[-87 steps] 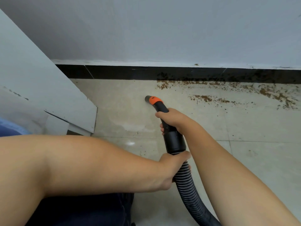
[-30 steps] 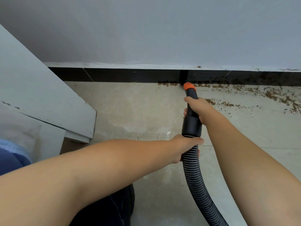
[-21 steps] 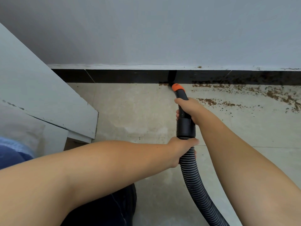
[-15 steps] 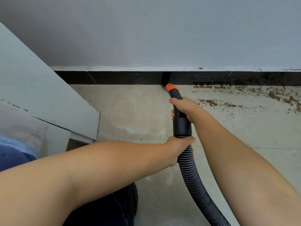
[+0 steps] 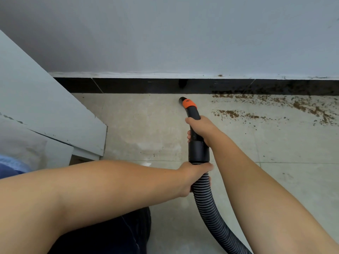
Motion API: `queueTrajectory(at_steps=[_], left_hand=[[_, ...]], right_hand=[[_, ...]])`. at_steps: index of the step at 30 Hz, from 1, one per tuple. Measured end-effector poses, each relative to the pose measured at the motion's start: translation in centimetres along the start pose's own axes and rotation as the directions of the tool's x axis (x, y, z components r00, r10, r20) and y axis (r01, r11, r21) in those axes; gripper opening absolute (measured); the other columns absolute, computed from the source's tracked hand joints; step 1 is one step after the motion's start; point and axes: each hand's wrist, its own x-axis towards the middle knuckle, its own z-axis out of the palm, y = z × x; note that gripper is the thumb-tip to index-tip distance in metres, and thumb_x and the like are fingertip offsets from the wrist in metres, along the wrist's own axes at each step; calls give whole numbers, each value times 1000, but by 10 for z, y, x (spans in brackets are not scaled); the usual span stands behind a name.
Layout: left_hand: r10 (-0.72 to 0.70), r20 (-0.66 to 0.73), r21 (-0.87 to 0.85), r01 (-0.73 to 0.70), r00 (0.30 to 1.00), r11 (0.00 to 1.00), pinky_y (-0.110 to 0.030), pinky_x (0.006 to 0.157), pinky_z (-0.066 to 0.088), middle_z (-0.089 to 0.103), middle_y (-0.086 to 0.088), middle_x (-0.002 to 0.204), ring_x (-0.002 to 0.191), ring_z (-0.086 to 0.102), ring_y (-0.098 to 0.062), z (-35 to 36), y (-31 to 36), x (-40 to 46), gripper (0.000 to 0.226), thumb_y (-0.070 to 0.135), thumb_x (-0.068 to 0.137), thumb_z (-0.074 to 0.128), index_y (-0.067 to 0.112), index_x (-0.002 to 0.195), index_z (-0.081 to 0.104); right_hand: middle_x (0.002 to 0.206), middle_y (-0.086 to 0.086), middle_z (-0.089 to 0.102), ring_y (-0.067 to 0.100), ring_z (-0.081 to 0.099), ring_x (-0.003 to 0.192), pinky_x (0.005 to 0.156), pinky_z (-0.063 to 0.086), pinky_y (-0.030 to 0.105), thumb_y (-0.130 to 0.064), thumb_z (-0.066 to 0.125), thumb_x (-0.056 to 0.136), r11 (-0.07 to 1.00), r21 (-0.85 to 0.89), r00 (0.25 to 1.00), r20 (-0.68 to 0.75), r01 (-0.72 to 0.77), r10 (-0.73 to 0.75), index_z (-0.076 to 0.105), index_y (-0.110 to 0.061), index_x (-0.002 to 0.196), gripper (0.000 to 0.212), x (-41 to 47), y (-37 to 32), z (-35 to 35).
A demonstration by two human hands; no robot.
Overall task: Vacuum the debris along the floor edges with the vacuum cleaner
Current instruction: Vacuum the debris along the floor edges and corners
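Note:
The vacuum nozzle (image 5: pixel 189 105) is black with an orange collar, and its mouth points up-left, a little short of the black baseboard (image 5: pixel 128 86). My right hand (image 5: pixel 201 129) grips the black wand just behind the collar. My left hand (image 5: pixel 194 175) holds the ribbed grey hose (image 5: pixel 211 208) where it joins the black cuff. Brown debris (image 5: pixel 233 113) lies in a short streak to the right of the nozzle. A longer band of debris (image 5: pixel 302 105) runs along the baseboard toward the right edge.
A pale grey cabinet panel (image 5: pixel 55 116) slants in from the left, its corner near the floor. A grey wall rises above the baseboard. The beige tiled floor (image 5: pixel 146 129) left of the nozzle shows only a few specks. My dark trouser leg (image 5: pixel 113 235) fills the bottom.
The nozzle swept left along the baseboard from the debris edge and has now pulled back slightly from the wall. The debris right under the baseboard near the nozzle is gone.

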Motion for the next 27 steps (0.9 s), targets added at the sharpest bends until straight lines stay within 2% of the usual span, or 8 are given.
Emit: queueTrajectory(at_steps=[6,11,14,19,23,24,27], left_hand=[[-45,100,86,37,994,996,-31,68,52,62,-7,73,63,60,-19,10,-17,-11,15,16,88,64,10,97,54],[-91,177,116,72,980,991,-29,66,53,64,-5,69,59,62,-17,46,-39,-21,18,20,86,67,13,96,54],[-99,215,115,76,972,990,-29,68,53,63,-5,69,59,61,-17,74,-45,-21,18,20,86,67,13,97,54],[-78,171,92,63,982,994,-28,60,52,60,-7,70,58,58,-17,104,-38,-23,22,15,86,67,8,102,54],[-125,169,124,105,978,987,-34,77,54,61,-6,75,67,60,-18,94,-35,-31,19,16,86,68,10,99,55],[-142,181,129,120,973,984,-33,79,53,61,-5,76,69,60,-18,89,-34,-33,17,17,86,67,12,97,55],[-185,215,112,164,959,980,-33,83,53,62,-5,79,73,62,-18,81,-30,-42,18,20,87,67,13,101,57]], right_hand=[[64,11,55,20,55,46,52,52,30,-19,55,93,1000,18,997,-71,-25,26,46,-10,98,13,-20,21,-18],[65,11,57,18,57,43,49,53,29,-21,57,93,997,-8,993,-89,-81,80,47,-11,93,14,-45,42,-56],[64,11,57,17,57,40,44,51,26,-21,57,94,995,-13,983,-157,-96,92,46,-11,93,15,-55,52,-86],[67,11,59,17,59,46,48,51,28,-22,57,94,994,-12,972,-211,-111,106,46,-12,93,15,-63,51,-115],[70,12,60,18,60,48,48,53,27,-22,57,94,989,-49,983,-128,-136,129,47,-8,101,19,-68,42,-102],[69,11,61,17,60,48,51,55,28,-22,57,94,988,-64,986,-95,-142,136,47,-7,103,21,-70,39,-96],[56,8,63,20,60,50,73,57,40,-25,56,94,978,-143,988,-35,-154,151,46,-5,111,28,-73,31,-84]])
